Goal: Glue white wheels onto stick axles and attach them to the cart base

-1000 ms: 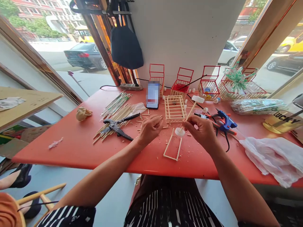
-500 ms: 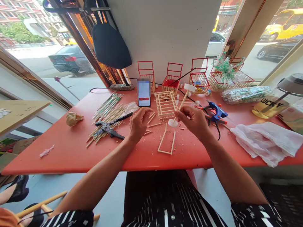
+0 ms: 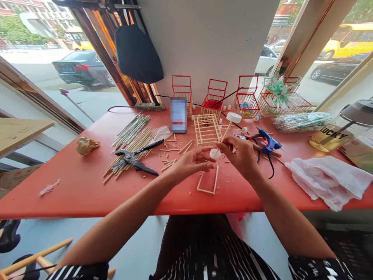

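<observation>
My right hand (image 3: 240,155) pinches a thin wooden stick (image 3: 224,136) with a white round cap (image 3: 233,117) on its far end and another white cap (image 3: 215,153) on its near end. My left hand (image 3: 190,163) reaches in from the left, fingers apart, its fingertips touching the near cap. Under both hands a rectangular stick frame (image 3: 208,181) lies flat on the red table (image 3: 87,182). A small stick cage (image 3: 206,129) stands just beyond them.
Black cutters (image 3: 135,157) lie on a pile of sticks (image 3: 131,142) at the left. A phone (image 3: 178,115) leans behind. A blue glue gun (image 3: 268,142), white plastic bag (image 3: 329,181), red-framed baskets (image 3: 246,99) and a crumpled paper ball (image 3: 85,144) also share the table.
My left hand left the loose sticks near the phone and came right to the near cap of the stick. My right hand kept holding the stick.
</observation>
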Action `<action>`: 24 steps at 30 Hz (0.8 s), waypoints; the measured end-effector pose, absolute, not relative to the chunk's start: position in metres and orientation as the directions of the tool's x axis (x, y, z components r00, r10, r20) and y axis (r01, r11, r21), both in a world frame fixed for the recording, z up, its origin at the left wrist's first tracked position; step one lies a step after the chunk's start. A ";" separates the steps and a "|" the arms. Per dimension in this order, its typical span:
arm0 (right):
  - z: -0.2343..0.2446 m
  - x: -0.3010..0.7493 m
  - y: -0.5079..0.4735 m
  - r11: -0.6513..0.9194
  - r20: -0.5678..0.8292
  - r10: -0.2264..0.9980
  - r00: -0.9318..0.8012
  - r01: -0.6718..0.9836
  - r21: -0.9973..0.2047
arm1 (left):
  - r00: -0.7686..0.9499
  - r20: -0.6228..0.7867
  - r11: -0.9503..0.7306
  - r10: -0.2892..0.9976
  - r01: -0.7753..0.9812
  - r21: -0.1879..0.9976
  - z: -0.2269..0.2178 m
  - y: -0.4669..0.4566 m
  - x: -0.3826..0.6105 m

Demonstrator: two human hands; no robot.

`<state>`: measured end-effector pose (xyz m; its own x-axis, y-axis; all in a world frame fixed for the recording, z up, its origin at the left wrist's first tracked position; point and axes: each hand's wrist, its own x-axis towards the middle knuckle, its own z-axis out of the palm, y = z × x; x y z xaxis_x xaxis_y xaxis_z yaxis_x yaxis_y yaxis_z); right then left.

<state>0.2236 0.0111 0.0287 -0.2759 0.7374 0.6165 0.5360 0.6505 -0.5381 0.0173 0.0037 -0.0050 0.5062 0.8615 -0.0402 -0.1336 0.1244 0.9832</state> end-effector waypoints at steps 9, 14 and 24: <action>0.028 0.221 0.010 0.677 0.593 0.722 -0.357 0.540 -0.499 | 0.531 -0.076 0.155 0.844 -0.104 0.982 0.010 0.011 0.021; 0.027 0.219 0.009 0.659 0.563 0.743 -0.363 0.544 -0.519 | 0.478 -0.070 0.175 0.875 -0.179 0.968 0.000 0.008 0.024; 0.027 0.213 0.006 0.724 0.598 0.683 -0.419 0.494 -0.482 | 0.423 -0.094 0.202 0.901 -0.217 0.955 0.004 -0.003 0.019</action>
